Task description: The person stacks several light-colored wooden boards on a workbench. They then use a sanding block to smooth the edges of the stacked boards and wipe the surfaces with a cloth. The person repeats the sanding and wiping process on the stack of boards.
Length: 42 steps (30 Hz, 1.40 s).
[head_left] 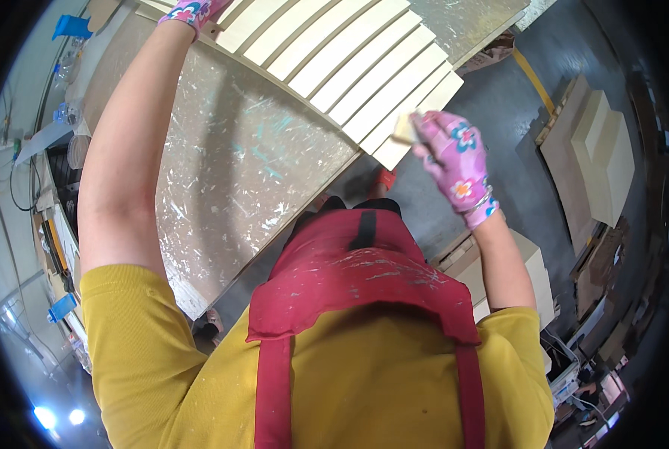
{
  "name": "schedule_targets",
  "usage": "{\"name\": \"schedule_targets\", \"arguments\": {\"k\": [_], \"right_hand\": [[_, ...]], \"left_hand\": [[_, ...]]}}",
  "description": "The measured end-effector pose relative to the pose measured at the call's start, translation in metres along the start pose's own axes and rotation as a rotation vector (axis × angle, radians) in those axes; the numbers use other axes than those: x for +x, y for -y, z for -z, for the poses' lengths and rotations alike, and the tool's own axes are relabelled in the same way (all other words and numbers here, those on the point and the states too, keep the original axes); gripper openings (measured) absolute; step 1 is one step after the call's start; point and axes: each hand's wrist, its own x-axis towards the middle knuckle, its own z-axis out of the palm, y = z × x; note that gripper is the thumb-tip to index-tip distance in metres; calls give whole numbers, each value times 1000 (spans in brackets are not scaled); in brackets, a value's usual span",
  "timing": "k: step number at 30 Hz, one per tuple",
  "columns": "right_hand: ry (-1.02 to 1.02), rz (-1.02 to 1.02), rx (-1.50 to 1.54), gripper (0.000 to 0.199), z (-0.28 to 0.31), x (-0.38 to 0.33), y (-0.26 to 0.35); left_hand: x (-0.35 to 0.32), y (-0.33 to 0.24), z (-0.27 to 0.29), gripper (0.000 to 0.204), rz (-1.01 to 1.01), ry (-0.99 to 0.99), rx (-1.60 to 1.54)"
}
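Note:
Several cream-coloured boards [338, 56] lie overlapped in a stepped fan, their right end jutting past the corner of a paint-speckled worktable [275, 165]. My right hand [458, 153], in a pink flowered glove, pinches a small pale-yellow block [404, 129]. The block is at the surface of the nearest board, by its right end; whether it presses on it I cannot tell. My left hand [192, 12], gloved alike, reaches to the far left end of the boards. The picture's upper edge cuts off part of it, and its fingertips are hidden.
Large beige panels [593, 161] stand stacked on the right, beyond a yellow floor line [534, 81]. More pale panels [525, 266] are beside my right elbow. Cables, bottles and blue tape [71, 27] line the left wall. Grey floor [510, 120] shows right of the table.

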Motion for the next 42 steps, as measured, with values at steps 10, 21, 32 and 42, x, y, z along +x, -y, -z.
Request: {"name": "schedule_targets", "arguments": {"k": [10,21,32,42], "right_hand": [[-50,179,-7,45,11,27,-54],[-261,-71,129,49,13,53,-100],[-252,-40,156,52,-2,32,-22],[-37,24,125,46,-24,8,42]], "left_hand": [[-2,5,8,43,4,30,82],[1,1,0,40,31,0,59],[0,2,3,42,4,-20,64],[1,5,-2,47,-19,-8,30]]}}
